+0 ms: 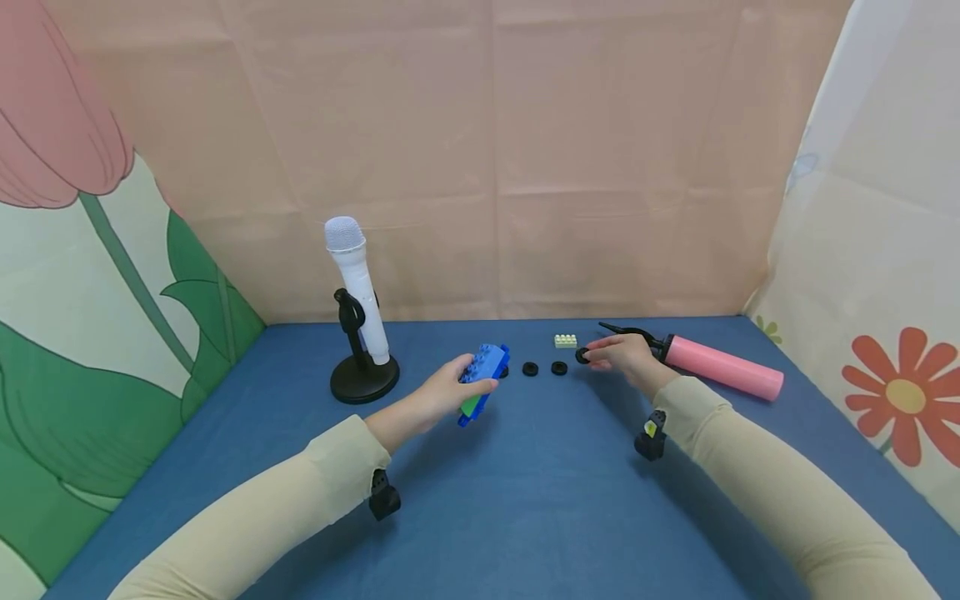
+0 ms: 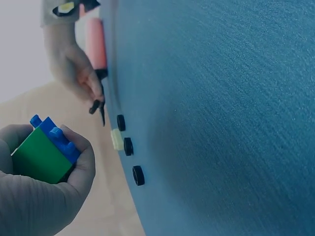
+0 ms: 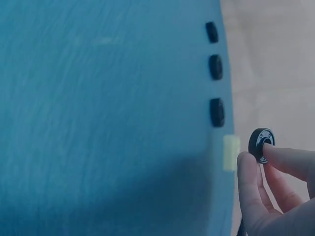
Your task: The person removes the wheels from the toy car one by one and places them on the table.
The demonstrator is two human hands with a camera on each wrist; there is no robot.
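Observation:
My left hand (image 1: 444, 392) grips a toy brick assembly (image 1: 486, 363), blue with studs along it and a green block (image 2: 42, 157) at one side. Thumb and fingers are curled round it, above the blue cloth. On the right, my right hand (image 1: 628, 358) pinches a small black toy wheel (image 3: 261, 146) between thumb and fingertips, held up off the cloth. Three more black wheels (image 1: 530, 369) stand in a row between the hands. A pale yellow studded brick (image 1: 566, 341) lies just behind the row, near the right fingertips.
A white microphone (image 1: 362, 287) leans in a black stand (image 1: 365, 382) at the back left. Behind the right hand lies a pink hand pump (image 1: 723, 367) with a black end. Beige cloth (image 1: 495, 167) rises at the table's back edge; printed panels flank both sides.

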